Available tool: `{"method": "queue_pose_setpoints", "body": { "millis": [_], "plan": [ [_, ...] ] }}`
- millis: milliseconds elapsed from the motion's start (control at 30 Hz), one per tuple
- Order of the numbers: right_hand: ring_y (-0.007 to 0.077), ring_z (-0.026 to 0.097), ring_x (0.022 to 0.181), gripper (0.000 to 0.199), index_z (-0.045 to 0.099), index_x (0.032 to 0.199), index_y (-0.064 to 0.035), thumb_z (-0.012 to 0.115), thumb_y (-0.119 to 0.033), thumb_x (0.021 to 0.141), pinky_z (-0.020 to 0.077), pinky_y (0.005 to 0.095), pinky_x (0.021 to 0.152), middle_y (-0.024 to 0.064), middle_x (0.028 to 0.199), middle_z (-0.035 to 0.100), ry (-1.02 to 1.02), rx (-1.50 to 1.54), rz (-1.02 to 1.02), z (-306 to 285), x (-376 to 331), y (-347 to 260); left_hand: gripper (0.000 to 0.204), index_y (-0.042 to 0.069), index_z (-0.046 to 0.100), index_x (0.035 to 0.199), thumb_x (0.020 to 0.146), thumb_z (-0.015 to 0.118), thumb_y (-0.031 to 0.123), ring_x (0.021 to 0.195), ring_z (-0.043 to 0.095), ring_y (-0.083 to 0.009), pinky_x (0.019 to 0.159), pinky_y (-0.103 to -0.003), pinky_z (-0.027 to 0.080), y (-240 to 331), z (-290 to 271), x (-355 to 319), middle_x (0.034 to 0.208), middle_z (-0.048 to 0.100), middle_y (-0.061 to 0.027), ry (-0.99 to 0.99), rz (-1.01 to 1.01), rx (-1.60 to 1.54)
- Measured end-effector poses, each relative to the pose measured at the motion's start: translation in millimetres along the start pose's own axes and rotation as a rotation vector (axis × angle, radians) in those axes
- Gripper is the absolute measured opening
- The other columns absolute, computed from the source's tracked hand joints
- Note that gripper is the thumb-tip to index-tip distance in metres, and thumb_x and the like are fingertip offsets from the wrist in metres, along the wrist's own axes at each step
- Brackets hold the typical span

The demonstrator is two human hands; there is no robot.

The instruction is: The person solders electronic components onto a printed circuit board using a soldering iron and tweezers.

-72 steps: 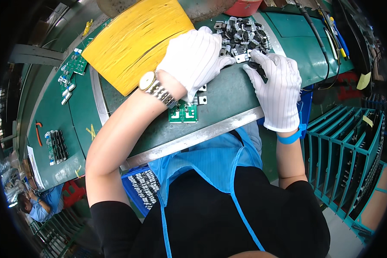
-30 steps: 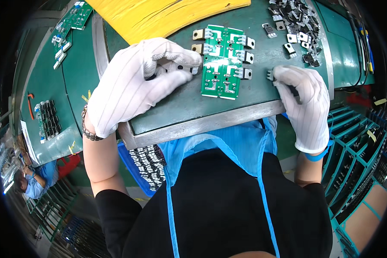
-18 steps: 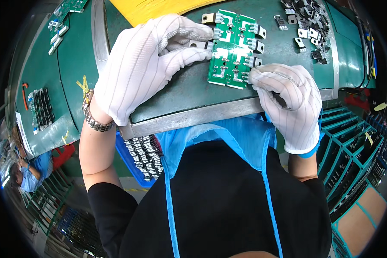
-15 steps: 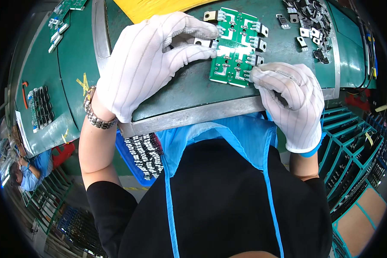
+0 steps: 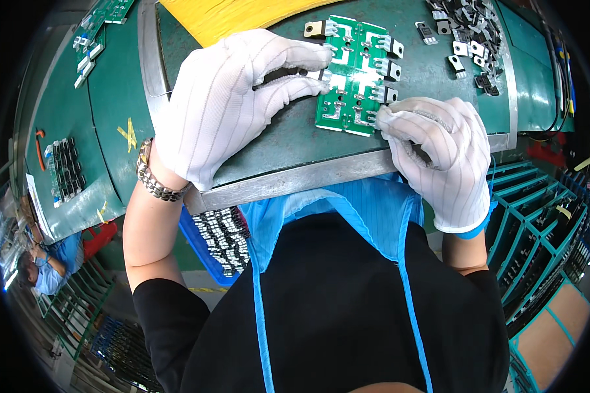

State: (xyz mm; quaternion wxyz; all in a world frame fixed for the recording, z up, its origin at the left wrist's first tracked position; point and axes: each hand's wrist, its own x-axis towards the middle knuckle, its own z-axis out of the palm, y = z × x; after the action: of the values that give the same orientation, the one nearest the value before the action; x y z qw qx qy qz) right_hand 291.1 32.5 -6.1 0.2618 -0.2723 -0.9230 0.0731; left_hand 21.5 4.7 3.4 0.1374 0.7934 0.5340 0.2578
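Note:
A green circuit board (image 5: 349, 73) lies on the bench, with black three-legged transistors at its sides. One transistor (image 5: 314, 29) juts out at the upper left, and others, such as this transistor (image 5: 393, 47), line the right side. At the left edge, my gloved left hand (image 5: 219, 105) pinches a transistor (image 5: 306, 73) between thumb and fingers, its legs at the board. My gloved right hand (image 5: 442, 150) has its thumb and fingertips closed together at the lower right corner of the board. Whatever lies between those fingertips is hidden.
Loose transistors (image 5: 478, 33) lie heaped at the far right. A yellow sheet (image 5: 242, 16) is behind my left hand. Below the metal bench edge (image 5: 301, 175) stands a blue bin (image 5: 196, 243) of parts. Green racks (image 5: 531, 209) stand right; another person (image 5: 59, 262) is far left.
The board has shifted slightly left and down, along with both hands. The left fingers now cover more of the transistor. The right hand keeps its pinch at the board's corner.

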Motion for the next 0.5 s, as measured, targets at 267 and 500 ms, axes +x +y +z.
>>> {"method": "queue_pose_setpoints", "body": {
  "millis": [267, 500],
  "plan": [
    [0.0189, 0.063, 0.088, 0.036, 0.070, 0.103, -0.0208, 0.080, -0.011, 0.070, 0.0470, 0.0341, 0.078, -0.0034, 0.098, 0.068, -0.002, 0.012, 0.003, 0.7, -1.4, -0.2, 0.025, 0.010, 0.076, 0.099, 0.079, 0.079, 0.025, 0.088, 0.071, -0.0228, 0.076, -0.031, 0.055, -1.1, -1.7, -1.0, 0.099, 0.075, -0.0032, -0.009, 0.037, 0.065],
    [0.0193, 0.064, 0.087, 0.035, 0.071, 0.100, -0.0192, 0.081, -0.010, 0.069, 0.0477, 0.0338, 0.076, -0.0027, 0.099, 0.069, -0.012, 0.062, 0.023, 0.4, -1.8, 2.2, 0.026, 0.009, 0.076, 0.100, 0.078, 0.080, 0.024, 0.088, 0.072, -0.0233, 0.076, -0.031, 0.056, -3.1, -1.3, -1.7, 0.098, 0.075, -0.0044, -0.018, 0.039, 0.045]
  ]
}}
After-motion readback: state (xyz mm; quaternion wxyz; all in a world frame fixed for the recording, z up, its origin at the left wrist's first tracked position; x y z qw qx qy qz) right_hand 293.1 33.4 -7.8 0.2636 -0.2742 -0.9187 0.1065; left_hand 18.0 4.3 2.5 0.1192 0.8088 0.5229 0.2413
